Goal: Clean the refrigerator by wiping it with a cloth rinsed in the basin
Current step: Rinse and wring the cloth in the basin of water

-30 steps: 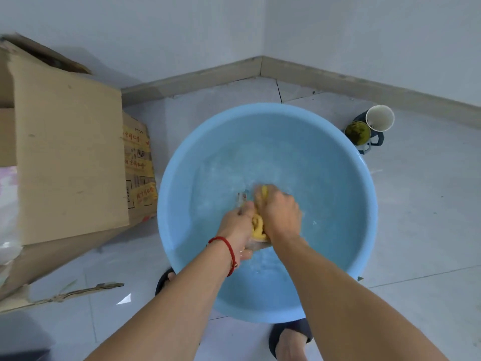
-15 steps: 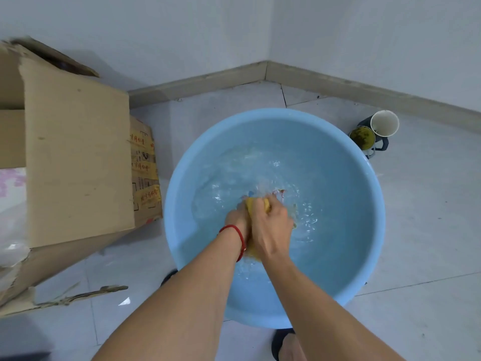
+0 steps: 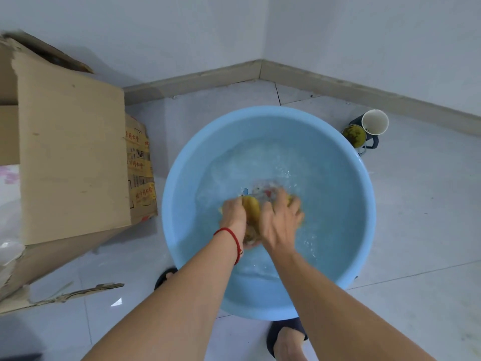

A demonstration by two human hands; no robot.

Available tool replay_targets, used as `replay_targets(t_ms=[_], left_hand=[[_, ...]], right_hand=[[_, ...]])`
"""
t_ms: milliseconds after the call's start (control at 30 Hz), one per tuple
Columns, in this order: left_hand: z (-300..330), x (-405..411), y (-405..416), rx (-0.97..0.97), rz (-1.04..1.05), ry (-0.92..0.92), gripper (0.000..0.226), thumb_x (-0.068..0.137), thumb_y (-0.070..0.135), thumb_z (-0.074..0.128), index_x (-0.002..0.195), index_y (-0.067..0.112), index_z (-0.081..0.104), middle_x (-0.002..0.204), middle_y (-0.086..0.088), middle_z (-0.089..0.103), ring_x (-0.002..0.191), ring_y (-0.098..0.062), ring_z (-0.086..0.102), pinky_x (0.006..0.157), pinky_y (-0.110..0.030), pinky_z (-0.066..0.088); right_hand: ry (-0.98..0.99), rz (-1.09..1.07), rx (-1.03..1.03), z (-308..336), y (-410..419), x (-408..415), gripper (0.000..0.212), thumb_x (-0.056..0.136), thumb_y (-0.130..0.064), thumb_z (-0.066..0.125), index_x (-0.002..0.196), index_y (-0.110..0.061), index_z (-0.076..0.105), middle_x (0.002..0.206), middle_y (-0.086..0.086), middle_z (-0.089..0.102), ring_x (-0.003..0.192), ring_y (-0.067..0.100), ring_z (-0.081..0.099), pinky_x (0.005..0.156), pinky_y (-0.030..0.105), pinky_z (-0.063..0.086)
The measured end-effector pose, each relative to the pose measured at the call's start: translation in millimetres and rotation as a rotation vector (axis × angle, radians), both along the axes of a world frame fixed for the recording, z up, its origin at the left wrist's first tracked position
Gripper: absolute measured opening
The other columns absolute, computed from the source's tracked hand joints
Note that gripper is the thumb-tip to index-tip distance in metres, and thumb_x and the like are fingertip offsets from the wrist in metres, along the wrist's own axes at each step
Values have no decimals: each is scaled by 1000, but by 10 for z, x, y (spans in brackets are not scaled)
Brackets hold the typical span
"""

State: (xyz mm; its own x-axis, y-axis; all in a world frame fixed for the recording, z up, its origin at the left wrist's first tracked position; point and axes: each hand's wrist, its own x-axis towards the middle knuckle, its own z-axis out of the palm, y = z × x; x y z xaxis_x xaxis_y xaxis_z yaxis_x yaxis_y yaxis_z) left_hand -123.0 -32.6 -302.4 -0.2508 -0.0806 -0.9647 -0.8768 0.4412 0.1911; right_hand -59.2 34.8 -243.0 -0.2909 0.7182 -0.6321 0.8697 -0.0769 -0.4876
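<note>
A round light-blue basin (image 3: 182, 175) with shallow water stands on the tiled floor in front of me. Both hands are down in the water near its middle. My left hand (image 3: 233, 217), with a red string on the wrist, and my right hand (image 3: 282, 220) grip a yellow cloth (image 3: 252, 208) bunched between them. A patterned part of the cloth spreads in the water just beyond my fingers. The water around it is churned. No refrigerator is in view.
A big open cardboard box (image 3: 70, 157) stands to the left, close to the basin. A white cup (image 3: 374, 122), a dark mug and a green scrubber ball (image 3: 354, 136) sit at the basin's far right. My sandalled feet (image 3: 285, 337) are under the near rim. Walls meet in a corner behind.
My hands have drawn slightly apart, the right one sliding to the right over the cloth. More of the cloth shows between them, and the water is splashing.
</note>
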Motion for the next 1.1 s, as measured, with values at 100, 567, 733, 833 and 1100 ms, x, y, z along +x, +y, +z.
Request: replay_targets(t_ms=[100,567,733,833,1100], left_hand=[[-44,61,147,61,-47,-31,52,75,65,45,90,24,75,116,-9,75,103,-30,71,96,-51,57],[693,240,62,-197,-330,349,34,103,46,41,109,16,57,114,-16,65,102,-40,66,90,-43,56],[102,195,-58,-149,-209,152,48,71,67,35,109,43,53,121,-18,61,107,-41,64,97,-57,53],[-144,259,11,-34,-153,110,69,60,78,34,105,33,61,113,-15,70,102,-37,69,94,-57,56],[710,113,179,-99,-348,231,52,103,55,39,121,17,70,120,-13,72,113,-35,66,103,-46,51]], right_hand=[[200,-347,-241,215,-53,1,35,79,-36,41,95,-25,70,95,4,67,96,29,61,89,44,54],[-257,353,466,-207,302,7,35,105,-43,41,114,-12,55,122,17,52,118,39,50,80,49,49],[-87,160,245,-249,54,154,28,108,-28,39,122,-10,55,137,22,48,130,43,40,110,58,33],[155,-241,-129,-53,-115,14,23,99,-31,46,103,-19,65,101,9,69,102,36,61,96,48,51],[16,-158,-111,169,28,-46,48,97,-56,51,98,-12,69,96,10,70,96,33,62,83,38,51]])
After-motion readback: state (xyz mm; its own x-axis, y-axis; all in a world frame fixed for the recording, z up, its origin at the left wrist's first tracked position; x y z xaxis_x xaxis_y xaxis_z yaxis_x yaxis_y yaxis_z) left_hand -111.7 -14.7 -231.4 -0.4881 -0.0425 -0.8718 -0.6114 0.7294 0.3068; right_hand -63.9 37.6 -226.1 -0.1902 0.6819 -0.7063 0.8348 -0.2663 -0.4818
